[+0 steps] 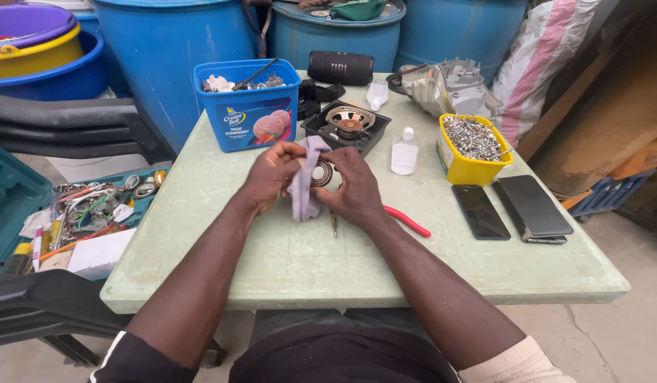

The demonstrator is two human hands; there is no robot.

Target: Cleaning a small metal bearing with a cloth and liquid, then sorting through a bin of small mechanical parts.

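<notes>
At the centre of the frame, above the pale green table point(286, 262), a small ring-shaped part point(322, 173) is held between the two hands, partly wrapped in a strip of grey cloth point(302, 186). The ring appears coppery and dark, possibly a wound coil; its detail is too small to be settled. The left hand point(272, 174) is closed on the cloth from the left, fingers curled over its upper end. The right hand point(357, 188) is closed on the ring from the right, thumb toward the cloth. Both forearms are extended from the lower edge, converging. Just right of the right hand, a red-handled tool point(408, 221) is seen lying flat. Beyond the hands, a black tray with a speaker cone point(347, 124) is set, flanked by a blue tub point(247, 106) and a yellow tub of screws point(473, 147).
</notes>
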